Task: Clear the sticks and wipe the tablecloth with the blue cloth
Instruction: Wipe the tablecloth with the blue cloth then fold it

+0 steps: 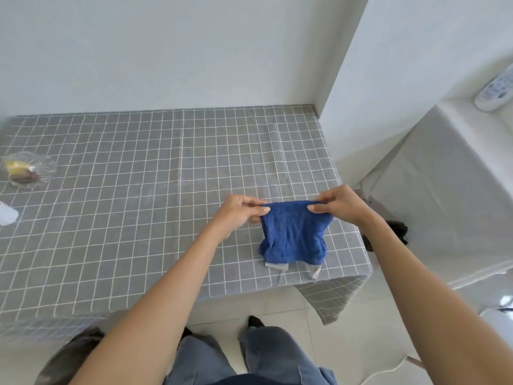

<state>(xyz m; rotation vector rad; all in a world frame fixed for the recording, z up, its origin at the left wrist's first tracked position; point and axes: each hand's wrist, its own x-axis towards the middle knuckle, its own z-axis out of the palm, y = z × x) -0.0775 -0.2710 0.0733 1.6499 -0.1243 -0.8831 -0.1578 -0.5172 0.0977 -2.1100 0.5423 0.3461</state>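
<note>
The blue cloth [294, 234] hangs above the right front part of the grey checked tablecloth [138, 195], its grey-edged lower end touching the table. My left hand [240, 211] pinches its upper left corner. My right hand [340, 204] pinches its upper right corner, so the top edge is stretched between them. No sticks are in view on the tablecloth.
A clear glass dish [27, 169] with something yellow and brown in it stands at the far left. A white object [7, 213] lies at the left edge. White walls close the back and right. A covered white piece of furniture [444, 190] stands right of the table.
</note>
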